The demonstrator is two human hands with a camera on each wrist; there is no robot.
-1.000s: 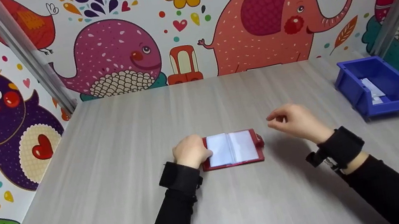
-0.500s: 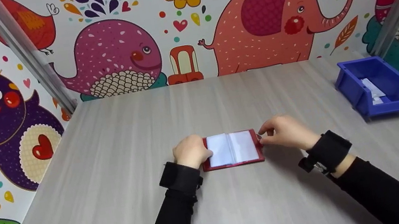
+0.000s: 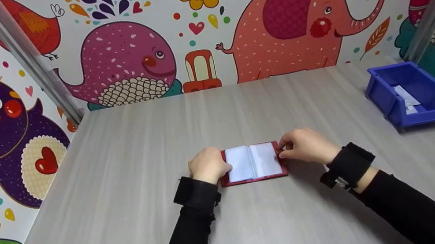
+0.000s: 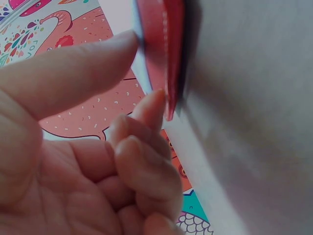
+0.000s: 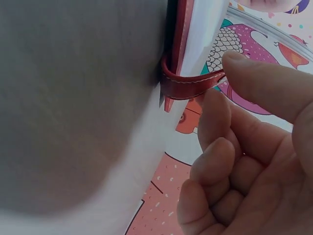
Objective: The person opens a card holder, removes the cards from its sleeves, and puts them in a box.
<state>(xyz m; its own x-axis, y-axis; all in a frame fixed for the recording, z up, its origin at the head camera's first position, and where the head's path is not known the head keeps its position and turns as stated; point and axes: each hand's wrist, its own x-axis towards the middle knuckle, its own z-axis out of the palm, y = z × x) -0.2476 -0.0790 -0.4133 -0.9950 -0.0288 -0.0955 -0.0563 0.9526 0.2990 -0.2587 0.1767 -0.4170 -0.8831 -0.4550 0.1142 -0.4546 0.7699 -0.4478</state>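
A small red card holder [image 3: 263,160] lies spread open on the table, its pale plastic sleeves facing up. Its left edge is held by my left hand [image 3: 208,166], thumb over the inner side; in the left wrist view the thumb and curled fingers [image 4: 146,154] meet the stitched red cover [image 4: 155,54]. At the right edge my right hand [image 3: 307,146] pinches the closing strap. The right wrist view shows this red strap [image 5: 188,88] bent up from the cover, its end between thumb and index finger, the other fingers curled below.
A blue bin [image 3: 424,114] with white pieces [image 3: 406,96] inside stands at the right side of the grey table [image 3: 148,134]. Walls with painted animals [image 3: 290,28] and metal posts [image 3: 28,66] border the table at the back and sides.
My right hand has moved left and down from beside the card holder to its right edge and has taken hold of the strap. The left hand has stayed in place.
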